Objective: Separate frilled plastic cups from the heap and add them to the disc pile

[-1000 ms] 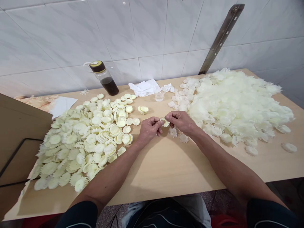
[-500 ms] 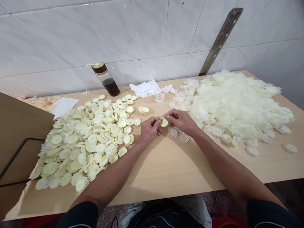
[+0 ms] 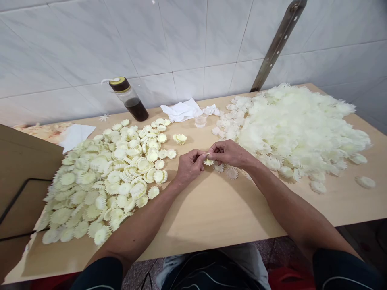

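The light is bright and rather even, and seems to fall from above the table (image 3: 211, 225). On the table, the arms (image 3: 159, 217) throw soft shadows. Behind it, the wall (image 3: 187, 36) carries small shining spots. Below it, the floor (image 3: 276, 253) is dim. At its right side, the pale flower pieces (image 3: 299, 125) look hazy, with weak edges.

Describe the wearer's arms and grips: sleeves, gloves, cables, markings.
Left grip and right grip are bare human hands: no gloves or rings visible. Left forearm and right forearm are bare too, no watch or cables. Left sleeve and right sleeve are short, very dark, each with a thin, pale curved line.
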`<state>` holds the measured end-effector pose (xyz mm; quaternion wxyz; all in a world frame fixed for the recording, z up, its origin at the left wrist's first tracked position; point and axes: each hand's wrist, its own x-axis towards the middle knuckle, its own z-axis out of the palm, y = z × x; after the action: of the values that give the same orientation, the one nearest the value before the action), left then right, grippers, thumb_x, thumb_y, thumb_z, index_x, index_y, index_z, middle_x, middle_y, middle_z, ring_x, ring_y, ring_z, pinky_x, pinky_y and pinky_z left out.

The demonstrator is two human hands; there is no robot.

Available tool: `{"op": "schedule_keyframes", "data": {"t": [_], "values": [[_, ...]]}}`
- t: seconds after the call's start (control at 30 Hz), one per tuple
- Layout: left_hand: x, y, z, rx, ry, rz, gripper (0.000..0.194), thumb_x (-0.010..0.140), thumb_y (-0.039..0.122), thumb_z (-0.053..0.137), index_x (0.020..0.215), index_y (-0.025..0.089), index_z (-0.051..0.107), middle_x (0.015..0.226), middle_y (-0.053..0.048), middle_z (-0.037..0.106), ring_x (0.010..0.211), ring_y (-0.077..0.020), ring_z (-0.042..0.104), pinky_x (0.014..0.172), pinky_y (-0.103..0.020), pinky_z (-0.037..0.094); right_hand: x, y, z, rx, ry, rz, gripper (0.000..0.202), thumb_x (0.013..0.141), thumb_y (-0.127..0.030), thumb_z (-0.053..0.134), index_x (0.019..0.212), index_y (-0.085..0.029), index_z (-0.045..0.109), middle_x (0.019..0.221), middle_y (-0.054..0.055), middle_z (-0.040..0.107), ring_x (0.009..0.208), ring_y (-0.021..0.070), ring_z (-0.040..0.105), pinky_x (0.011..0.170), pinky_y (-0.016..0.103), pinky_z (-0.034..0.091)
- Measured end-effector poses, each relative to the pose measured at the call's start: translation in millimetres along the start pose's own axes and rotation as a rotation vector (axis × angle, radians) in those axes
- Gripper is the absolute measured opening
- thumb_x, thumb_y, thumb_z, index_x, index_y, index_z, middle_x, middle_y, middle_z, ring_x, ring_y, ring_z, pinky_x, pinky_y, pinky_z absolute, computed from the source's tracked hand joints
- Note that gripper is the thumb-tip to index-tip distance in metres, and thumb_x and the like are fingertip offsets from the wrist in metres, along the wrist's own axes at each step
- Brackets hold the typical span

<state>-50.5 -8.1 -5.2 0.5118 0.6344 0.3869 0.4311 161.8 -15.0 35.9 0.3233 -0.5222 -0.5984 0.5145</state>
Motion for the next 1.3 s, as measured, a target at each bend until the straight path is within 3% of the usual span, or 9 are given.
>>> {"op": "schedule_keyframes", "data": {"t": [0.13, 0.43, 0.57, 0.63, 0.77, 0.9, 1.03, 1.2, 1.3], "values": [[1, 3, -0.8, -0.058, 0.011, -0.065, 0.044, 0.093, 0.06, 0.076, 0.089, 0.016, 0.074, 0.052, 0.003, 0.062, 0.04, -0.0083, 0.05, 0.042, -0.02, 0.04, -1, -4, 10, 0.009, 0.042, -0.011, 0.047, 0.075, -0.062, 0.091, 0.083, -0.019, 0.073, 0.069, 0.001, 0.068, 0.057, 0.0143, 0.062, 0.051, 0.026, 0.045], [9, 4, -4.8, -0.217, 0.031, -0.162, 0.048, 0.085, 0.063, 0.083, 0.086, 0.017, 0.071, 0.051, 0.002, 0.064, 0.038, -0.0083, 0.049, 0.039, -0.02, 0.041, 5, -3, 17, 0.372, 0.06, -0.007, 0.055, 0.071, -0.069, 0.092, 0.081, -0.018, 0.072, 0.074, 0.001, 0.065, 0.068, 0.0151, 0.063, 0.067, 0.03, 0.056], [10, 2, -3.6, -0.228, 0.101, -0.139, 0.044, 0.087, 0.059, 0.084, 0.086, 0.017, 0.072, 0.053, 0.002, 0.064, 0.038, -0.0083, 0.05, 0.039, -0.019, 0.04, 6, 0, 17, 0.308, 0.154, -0.028, 0.059, 0.075, -0.072, 0.089, 0.093, -0.019, 0.072, 0.08, 0.002, 0.069, 0.069, 0.0157, 0.067, 0.066, 0.03, 0.059], [9, 3, -2.5, -0.215, 0.155, -0.107, 0.042, 0.088, 0.057, 0.083, 0.087, 0.017, 0.072, 0.053, 0.002, 0.065, 0.038, -0.0085, 0.05, 0.039, -0.02, 0.039, 5, 1, 22, 0.236, 0.14, -0.012, 0.058, 0.077, -0.072, 0.088, 0.096, -0.019, 0.072, 0.081, 0.003, 0.071, 0.066, 0.0166, 0.068, 0.061, 0.03, 0.058], [7, 7, -0.1, -0.177, 0.215, -0.041, 0.041, 0.09, 0.056, 0.082, 0.086, 0.017, 0.072, 0.053, 0.003, 0.064, 0.039, -0.0088, 0.052, 0.039, -0.02, 0.04, 2, -2, 37, 0.149, 0.21, 0.009, 0.054, 0.076, -0.069, 0.089, 0.088, -0.02, 0.069, 0.074, 0.002, 0.07, 0.063, 0.0182, 0.068, 0.059, 0.031, 0.059], [4, 9, 2.9, -0.144, 0.211, -0.031, 0.041, 0.091, 0.057, 0.08, 0.087, 0.017, 0.073, 0.053, 0.003, 0.064, 0.04, -0.0094, 0.054, 0.04, -0.02, 0.041, -2, -11, 43, 0.092, 0.305, -0.007, 0.047, 0.08, -0.065, 0.086, 0.082, -0.021, 0.067, 0.07, 0.0, 0.068, 0.06, 0.0179, 0.066, 0.058, 0.031, 0.057], [1, 11, 5.5, -0.15, 0.211, -0.043, 0.042, 0.091, 0.058, 0.08, 0.084, 0.017, 0.072, 0.051, 0.003, 0.062, 0.039, -0.0096, 0.053, 0.039, -0.021, 0.042, -3, -12, 45, 0.037, 0.322, -0.017, 0.041, 0.086, -0.059, 0.08, 0.08, -0.023, 0.063, 0.07, 0.0, 0.068, 0.058, 0.0182, 0.068, 0.055, 0.03, 0.053], [-1, 13, 7.9, -0.168, 0.205, -0.064, 0.047, 0.091, 0.064, 0.079, 0.087, 0.017, 0.069, 0.052, 0.004, 0.062, 0.039, -0.0092, 0.052, 0.04, -0.021, 0.043, -1, -4, 47, 0.072, 0.332, -0.013, 0.045, 0.085, -0.065, 0.079, 0.087, -0.022, 0.067, 0.07, 0.001, 0.07, 0.059, 0.0194, 0.069, 0.057, 0.031, 0.055], [-1, 12, 9.0, -0.192, 0.186, -0.088, 0.052, 0.091, 0.069, 0.075, 0.085, 0.018, 0.066, 0.052, 0.003, 0.062, 0.038, -0.0096, 0.052, 0.04, -0.021, 0.043, -1, -2, 44, 0.021, 0.336, -0.01, 0.042, 0.091, -0.063, 0.073, 0.087, -0.022, 0.068, 0.071, 0.002, 0.07, 0.06, 0.02, 0.07, 0.058, 0.032, 0.055]]}}
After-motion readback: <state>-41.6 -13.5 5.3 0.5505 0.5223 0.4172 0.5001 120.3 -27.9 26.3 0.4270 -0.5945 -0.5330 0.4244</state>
